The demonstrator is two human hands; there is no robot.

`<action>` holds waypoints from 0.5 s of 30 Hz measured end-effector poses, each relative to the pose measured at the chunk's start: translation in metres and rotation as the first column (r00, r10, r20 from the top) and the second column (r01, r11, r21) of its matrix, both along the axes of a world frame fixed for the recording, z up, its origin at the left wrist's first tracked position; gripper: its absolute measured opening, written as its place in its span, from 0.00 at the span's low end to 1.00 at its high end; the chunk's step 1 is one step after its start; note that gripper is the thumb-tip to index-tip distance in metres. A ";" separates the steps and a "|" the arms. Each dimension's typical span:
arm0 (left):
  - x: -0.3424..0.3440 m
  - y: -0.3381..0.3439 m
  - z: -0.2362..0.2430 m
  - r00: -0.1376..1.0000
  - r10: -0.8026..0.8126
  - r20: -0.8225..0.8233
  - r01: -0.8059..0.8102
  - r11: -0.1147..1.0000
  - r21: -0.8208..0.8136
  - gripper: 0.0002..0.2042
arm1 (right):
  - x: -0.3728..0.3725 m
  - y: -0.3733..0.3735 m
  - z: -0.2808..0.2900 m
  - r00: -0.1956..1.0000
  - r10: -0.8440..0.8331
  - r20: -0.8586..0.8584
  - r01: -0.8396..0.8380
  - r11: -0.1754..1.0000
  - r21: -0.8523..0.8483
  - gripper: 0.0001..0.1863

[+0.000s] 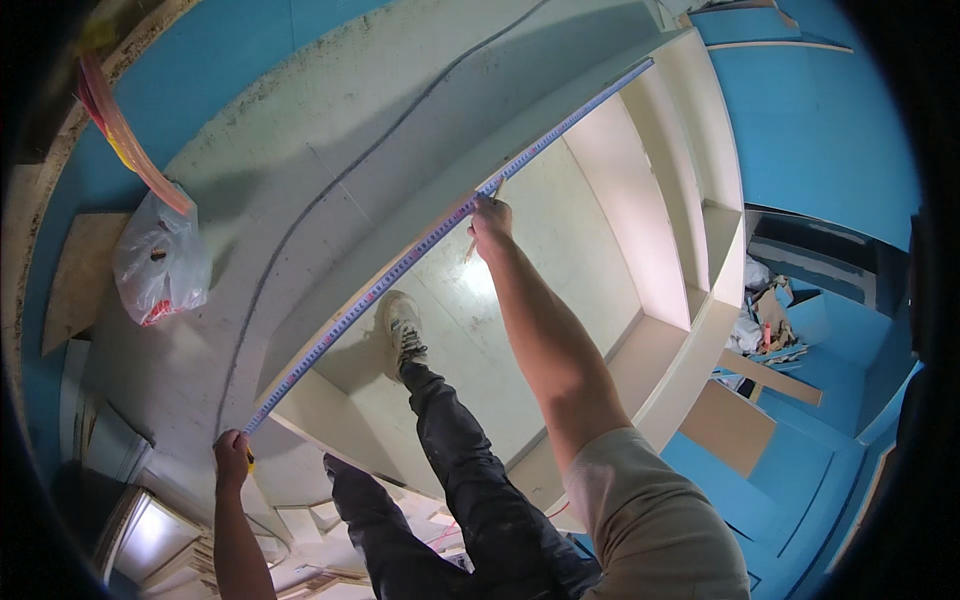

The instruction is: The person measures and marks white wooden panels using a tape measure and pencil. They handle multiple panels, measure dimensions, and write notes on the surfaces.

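Observation:
A long tape measure blade (350, 315) lies drawn out along the top edge of a white cabinet carcass (620, 190), running from lower left to upper right. At its lower left end my left hand (232, 455) is closed around the tape measure's case, of which only a dark and yellow bit shows. Near the middle of the blade my right hand (491, 222) is closed on a thin pencil (470, 250), whose two ends stick out past the fingers. The knuckles of this hand rest at the blade and the panel edge. My shoe (402, 330) stands on the floor inside the carcass.
A grey cable (330, 190) runs across the floor beyond the carcass. At left sits a clear plastic bag (160, 260) next to a pinkish strip bundle (130, 140). Blue panels (810, 110) and a heap of scraps (775, 320) lie to the right. Board offcuts (310, 522) lie behind my legs.

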State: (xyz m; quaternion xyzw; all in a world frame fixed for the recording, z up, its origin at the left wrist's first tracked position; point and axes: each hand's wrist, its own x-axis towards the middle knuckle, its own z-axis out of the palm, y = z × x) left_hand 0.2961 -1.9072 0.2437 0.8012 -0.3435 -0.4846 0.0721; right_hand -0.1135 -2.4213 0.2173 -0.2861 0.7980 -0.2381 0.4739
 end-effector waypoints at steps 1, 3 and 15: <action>0.002 -0.004 -0.001 1.000 -0.010 0.007 0.010 1.000 0.015 0.11 | -0.001 0.000 -0.003 1.000 0.001 -0.005 -0.001 1.000 0.009 0.15; 0.003 -0.011 0.003 1.000 0.002 -0.004 -0.002 0.999 0.040 0.12 | -0.003 -0.001 -0.006 1.000 0.006 -0.011 -0.006 1.000 0.027 0.15; -0.001 -0.014 -0.022 1.000 -0.016 -0.007 0.016 0.997 -0.070 0.13 | -0.011 -0.010 -0.015 1.000 0.020 -0.018 -0.019 1.000 0.004 0.10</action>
